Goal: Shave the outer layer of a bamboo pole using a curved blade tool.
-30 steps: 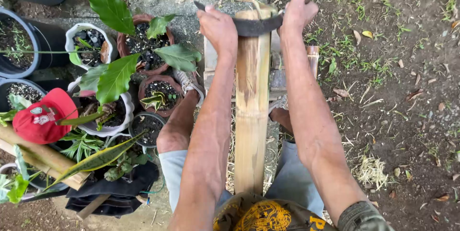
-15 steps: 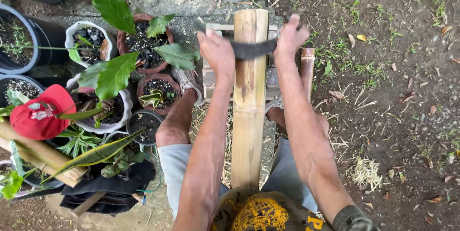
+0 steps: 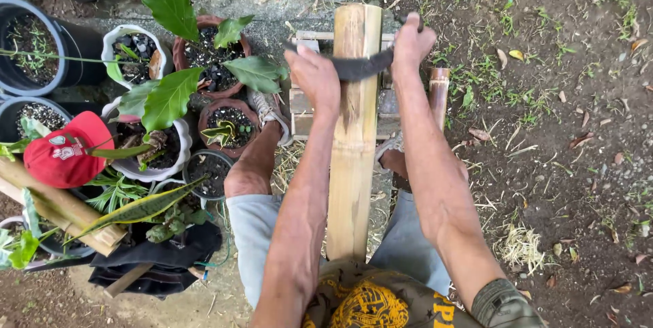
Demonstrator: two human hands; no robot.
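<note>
A long, pale yellow bamboo pole (image 3: 353, 137) runs straight out from the seated person's lap, its near end tucked against the belly and its far end resting on a low grey wooden frame (image 3: 303, 105) on the ground. Braced at both ends like this, it lies firm between the knees, and both arms can reach its top face.

To the left stands a cluster of potted plants (image 3: 204, 76) in black, white and terracotta pots, their broad green leaves leaning toward the pole without touching it. A red cap (image 3: 64, 151) lies among them, and a second length of bamboo (image 3: 61, 209) is propped at a slant below it.

Across the pole sits a dark curved blade (image 3: 357, 67), set crosswise on the rounded top. The left hand (image 3: 314, 76) is closed around one end and the right hand (image 3: 410, 41) around the other, one on either side of the pole. With a hand at each end, the edge stays level and squarely on the surface.
</note>
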